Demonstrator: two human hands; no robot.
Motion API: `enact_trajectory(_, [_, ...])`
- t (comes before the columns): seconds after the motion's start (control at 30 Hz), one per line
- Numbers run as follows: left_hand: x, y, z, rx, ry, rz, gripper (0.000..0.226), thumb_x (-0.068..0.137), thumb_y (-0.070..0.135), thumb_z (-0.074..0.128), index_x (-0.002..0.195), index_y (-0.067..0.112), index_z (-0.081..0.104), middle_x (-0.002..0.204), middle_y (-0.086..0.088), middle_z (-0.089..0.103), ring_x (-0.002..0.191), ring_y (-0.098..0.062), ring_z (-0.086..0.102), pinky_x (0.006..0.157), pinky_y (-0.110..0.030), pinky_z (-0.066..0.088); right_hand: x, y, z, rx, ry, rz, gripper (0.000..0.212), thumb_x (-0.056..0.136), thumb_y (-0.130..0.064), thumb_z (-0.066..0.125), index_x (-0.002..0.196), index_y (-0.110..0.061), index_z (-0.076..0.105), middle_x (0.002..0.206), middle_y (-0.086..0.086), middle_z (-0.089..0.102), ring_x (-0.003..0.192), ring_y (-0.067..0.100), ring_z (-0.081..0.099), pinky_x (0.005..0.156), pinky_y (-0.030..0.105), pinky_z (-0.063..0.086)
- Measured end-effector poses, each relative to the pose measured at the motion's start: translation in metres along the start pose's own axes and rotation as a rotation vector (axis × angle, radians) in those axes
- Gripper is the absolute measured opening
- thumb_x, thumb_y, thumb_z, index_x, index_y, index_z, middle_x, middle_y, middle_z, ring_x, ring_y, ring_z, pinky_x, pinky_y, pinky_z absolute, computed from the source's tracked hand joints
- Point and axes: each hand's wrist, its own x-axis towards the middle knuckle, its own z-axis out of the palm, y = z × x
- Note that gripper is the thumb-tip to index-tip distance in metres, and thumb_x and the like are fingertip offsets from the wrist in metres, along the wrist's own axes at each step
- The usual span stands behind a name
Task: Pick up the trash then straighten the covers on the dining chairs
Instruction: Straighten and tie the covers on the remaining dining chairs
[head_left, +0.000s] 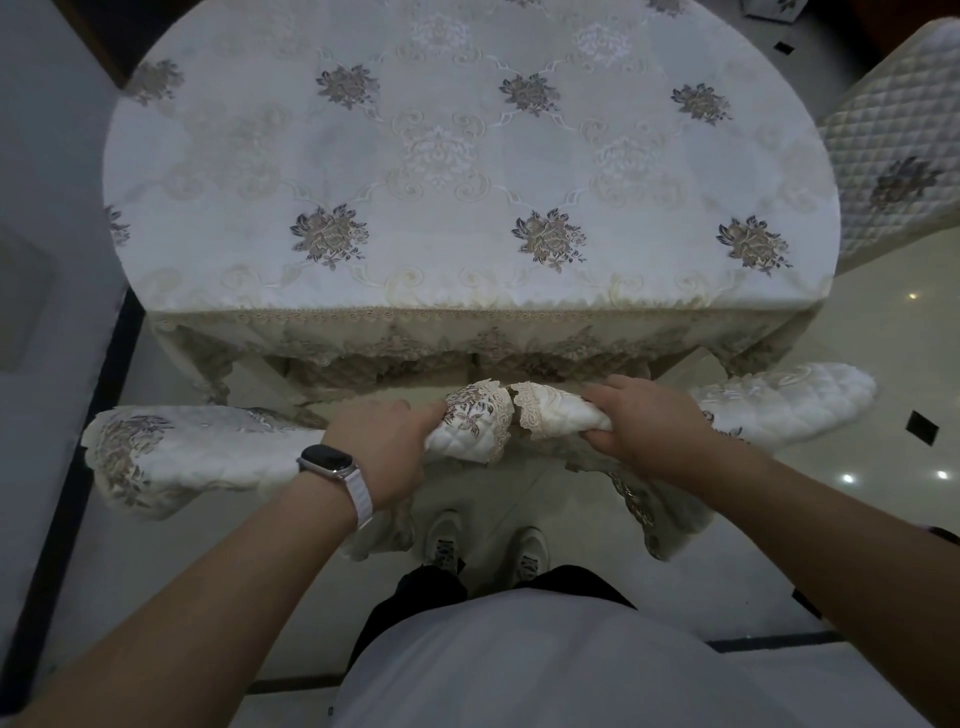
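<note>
Two dining chairs stand side by side in front of me, their backs wearing quilted white covers with brown flower embroidery and lace trim. My left hand (387, 447), with a watch on the wrist, grips the inner corner of the left chair cover (171, 457). My right hand (649, 423) grips the inner corner of the right chair cover (779, 400). The two bunched corners almost meet between my hands. No trash shows in view.
Beyond the chairs stands a table under a white floral tablecloth (467, 171) with a lace skirt. A third quilted chair back (893, 176) stands at the right. A grey wall runs along the left. My feet (488, 545) are on glossy tile.
</note>
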Motion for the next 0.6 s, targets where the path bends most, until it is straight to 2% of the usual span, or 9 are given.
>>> enact_trajectory(0.17, [0.000, 0.000, 0.000, -0.011, -0.008, 0.010, 0.045, 0.085, 0.026, 0.050, 0.129, 0.033, 0.042, 0.095, 0.001, 0.059, 0.083, -0.025, 0.061, 0.054, -0.029, 0.032, -0.001, 0.000, 0.002, 0.004, 0.011, -0.008, 0.033, 0.087, -0.050, 0.053, 0.108, -0.026, 0.060, 0.090, -0.007, 0.052, 0.081, 0.014, 0.050, 0.061, 0.028, 0.039])
enact_trajectory(0.3, [0.008, 0.007, -0.003, -0.041, -0.007, 0.023, 0.038, 0.085, 0.047, 0.051, 0.118, 0.027, 0.048, 0.109, 0.003, 0.057, 0.094, -0.022, 0.059, 0.061, -0.030, 0.036, 0.003, -0.005, -0.002, -0.015, -0.014, 0.008, 0.034, 0.085, -0.048, 0.054, 0.108, -0.024, 0.056, 0.095, -0.005, 0.054, 0.085, 0.017, 0.053, 0.068, 0.032, 0.047])
enact_trajectory(0.4, [0.027, 0.026, -0.005, -0.131, 0.012, 0.044, 0.047, 0.084, 0.055, 0.048, 0.120, 0.024, 0.047, 0.115, 0.002, 0.055, 0.097, -0.021, 0.057, 0.068, -0.032, 0.047, 0.011, -0.015, -0.005, -0.037, -0.029, -0.003, 0.037, 0.083, -0.048, 0.055, 0.111, -0.023, 0.050, 0.099, -0.003, 0.053, 0.088, 0.019, 0.054, 0.066, 0.031, 0.042])
enact_trajectory(0.47, [0.044, 0.042, -0.006, -0.192, 0.014, 0.042, 0.045, 0.087, 0.055, 0.047, 0.121, 0.025, 0.047, 0.113, 0.001, 0.056, 0.095, -0.021, 0.057, 0.070, -0.034, 0.049, 0.017, -0.023, -0.005, -0.063, -0.022, -0.052, 0.039, 0.083, -0.048, 0.055, 0.113, -0.024, 0.048, 0.102, -0.002, 0.053, 0.091, 0.021, 0.055, 0.063, 0.031, 0.039])
enact_trajectory(0.6, [0.069, 0.060, -0.004, -0.200, -0.047, 0.069, 0.023, 0.091, 0.043, 0.047, 0.102, 0.023, 0.053, 0.104, -0.002, 0.057, 0.088, -0.024, 0.056, 0.065, -0.033, 0.044, 0.029, -0.033, -0.003, -0.069, -0.029, -0.075, 0.040, 0.086, -0.050, 0.055, 0.114, -0.022, 0.048, 0.102, 0.001, 0.052, 0.091, 0.023, 0.056, 0.061, 0.032, 0.036])
